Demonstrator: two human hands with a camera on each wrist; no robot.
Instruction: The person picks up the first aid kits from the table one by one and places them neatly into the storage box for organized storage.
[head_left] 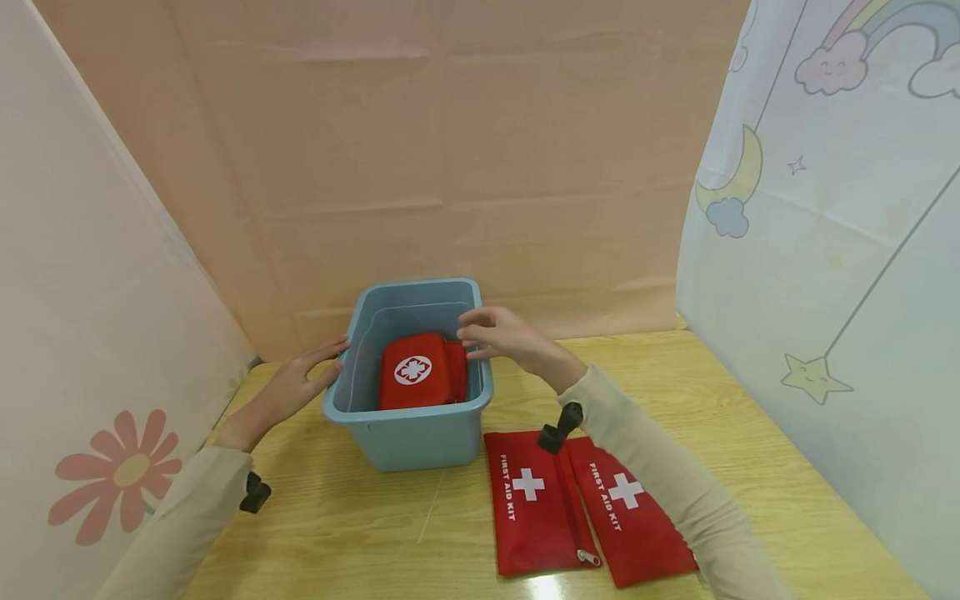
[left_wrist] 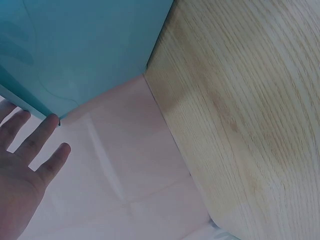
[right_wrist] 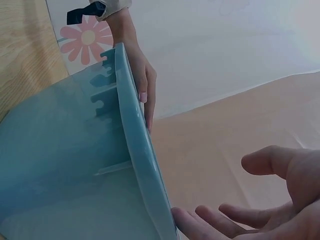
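Blue plastic bin (head_left: 408,433) on the table (head_left: 750,433), flanked by both hands. Bin's long axis running away from the body; hands on the two long sides.

Left hand (head_left: 288,387) at the bin's left rim, fingers straight and spread, tips touching or nearly touching the rim's outer edge. Left wrist view: fingers (left_wrist: 40,137) flat beside the blue wall, nothing gripped. Palm turned inward toward the bin, forearm low along the table.

Right hand (head_left: 498,333) over the right rim near the far corner, fingers loosely extended, thumb apart from them, holding nothing. Right wrist view: fingertips (right_wrist: 200,220) just at the rim's edge; contact probable, though not certain from this angle. Wrist raised, forearm crossing above the near pouches.

Red first aid bag (head_left: 420,371) inside the bin, leaning against the right wall, directly below and left of the right hand, well nearer to it than to the left.

Two flat red first aid kit pouches (head_left: 536,508) (head_left: 630,517) side by side on the table, near side of the bin, under the right forearm.
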